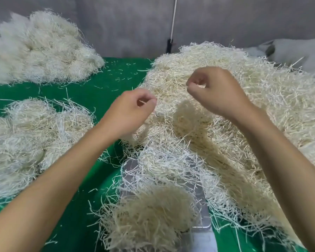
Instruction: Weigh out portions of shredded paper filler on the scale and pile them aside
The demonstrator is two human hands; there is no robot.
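With the right hand (213, 90) pinching a few strands (201, 86) off the loose heap (262, 99) and the left hand (133, 108) curled likewise, its catch unclear, it seems best to tease out small tufts so the clump (149, 217) on the scale (201, 220) gains weight gently.

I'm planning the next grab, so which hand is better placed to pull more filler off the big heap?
Probably right: the right hand is over the middle of the big heap; the left hand is at its left edge, near the green table.
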